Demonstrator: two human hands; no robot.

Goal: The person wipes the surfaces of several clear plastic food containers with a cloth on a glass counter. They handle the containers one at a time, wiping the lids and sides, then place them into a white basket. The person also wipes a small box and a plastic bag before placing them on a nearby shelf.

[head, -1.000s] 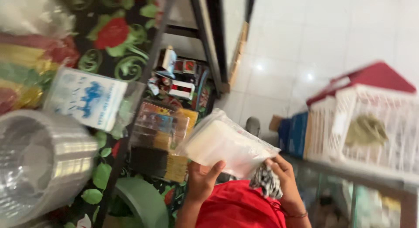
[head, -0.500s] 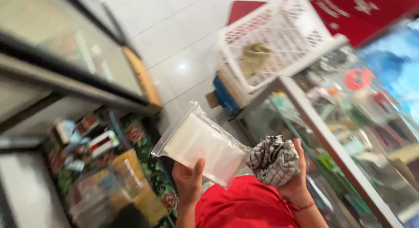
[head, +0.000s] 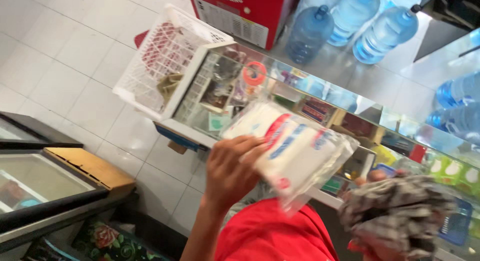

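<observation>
Above glass counter point(head: 320, 76), left hand point(head: 231, 172) grips plastic packet point(head: 292, 146); right hand point(head: 380, 178) wears cloth point(head: 400, 211).

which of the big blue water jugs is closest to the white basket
The leftmost water jug, standing beside the red cabinet. The other jugs sit farther right of the white basket.

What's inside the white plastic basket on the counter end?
The white basket holds one crumpled olive-brown piece, maybe cloth or paper, against its near wall. Red shows through the lattice, apparently from beneath the basket. The glass counter hides the basket's right corner.
</observation>
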